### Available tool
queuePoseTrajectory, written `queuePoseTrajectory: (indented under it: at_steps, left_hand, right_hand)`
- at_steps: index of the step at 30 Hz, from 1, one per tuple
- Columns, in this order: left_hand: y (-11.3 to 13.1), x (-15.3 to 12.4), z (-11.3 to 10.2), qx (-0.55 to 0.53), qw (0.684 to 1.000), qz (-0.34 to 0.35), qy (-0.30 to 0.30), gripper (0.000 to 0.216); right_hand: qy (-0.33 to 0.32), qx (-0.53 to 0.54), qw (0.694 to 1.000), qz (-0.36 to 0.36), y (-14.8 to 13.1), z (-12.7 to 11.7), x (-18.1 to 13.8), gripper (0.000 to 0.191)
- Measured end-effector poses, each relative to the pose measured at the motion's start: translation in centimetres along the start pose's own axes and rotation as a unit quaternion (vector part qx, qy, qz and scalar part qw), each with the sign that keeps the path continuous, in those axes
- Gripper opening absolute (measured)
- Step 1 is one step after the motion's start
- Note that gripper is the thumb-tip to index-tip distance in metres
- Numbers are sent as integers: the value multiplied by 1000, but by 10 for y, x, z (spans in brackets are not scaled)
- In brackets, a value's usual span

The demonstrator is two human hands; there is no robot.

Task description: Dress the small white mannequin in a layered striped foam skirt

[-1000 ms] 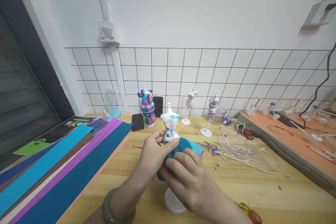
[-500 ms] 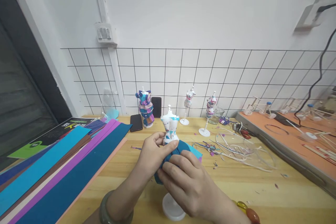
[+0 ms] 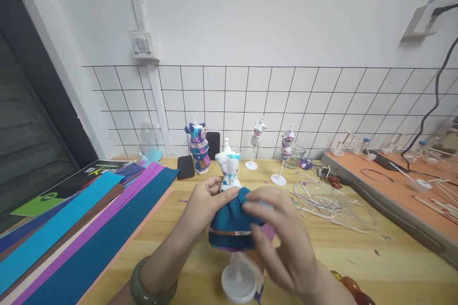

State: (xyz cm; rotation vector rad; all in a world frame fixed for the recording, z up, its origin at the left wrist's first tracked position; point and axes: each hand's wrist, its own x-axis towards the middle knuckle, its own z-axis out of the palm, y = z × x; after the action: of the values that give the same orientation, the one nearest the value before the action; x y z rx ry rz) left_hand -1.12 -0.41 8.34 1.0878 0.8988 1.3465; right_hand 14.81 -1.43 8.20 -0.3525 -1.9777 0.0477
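- Watching from my remote seat, I see the small dress form (image 3: 229,164) standing upright mid-frame, between the two hands, a teal skirt (image 3: 229,224) below its white torso.
- On its left, the left hand (image 3: 205,202) is clamped at the waist, thumb in front and fingers behind.
- Right of centre, the right hand (image 3: 286,238) has its thumb and fingers apart, over the skirt's right side; it is blurred, so I cannot tell whether its fingertips touch the cloth.
- That hand hides part of the skirt, and the left fingertips are out of sight.
- At the lower right, the beads (image 3: 350,286) are cut off; the coloured strips (image 3: 110,236) run out of frame at the lower left.
- Right of centre near the wall stands a glass (image 3: 298,152); I cannot make out its contents.
- Left of centre, a light blue piece (image 3: 154,155) lies in or beside a clear bag (image 3: 147,133); I cannot tell which.
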Motion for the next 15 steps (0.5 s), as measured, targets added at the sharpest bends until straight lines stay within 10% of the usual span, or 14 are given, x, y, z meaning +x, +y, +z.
queuePoseTrajectory:
  at_steps: [5, 15]
  left_hand:
    - [3, -5, 5, 6, 998, -10, -61, 50]
    - [0, -3, -7, 31, 989, 26, -140, 39]
  right_hand:
    - [-52, 96, 934, 341, 22, -14, 6, 31]
    - [-171, 331, 824, 426, 34, -28, 12, 31]
